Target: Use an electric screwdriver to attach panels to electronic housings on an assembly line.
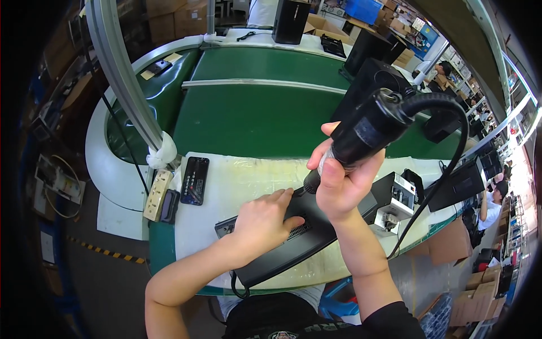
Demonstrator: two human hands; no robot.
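A black electric screwdriver (367, 127) with a thick black cable is gripped in my right hand (347, 189). It slants down to the left, its lower end close to the fingertips of my left hand (262, 226). That left hand lies on a long black case (299, 254), fingers stretched forward and thumb apart. Whether a small part sits at the fingertips, I cannot make out. The case rests at an angle on the white-covered worktop (226, 169), with a vented strip showing beside my left thumb. Its middle is partly hidden by both hands.
Left of the case lie a black tray-like piece (195, 181) and a cream power strip (158, 195) near a metal post (124, 73). A silver metal unit (398, 198) stands right. Beyond runs a green conveyor (254, 113), with black boxy units (291, 22) at its far side.
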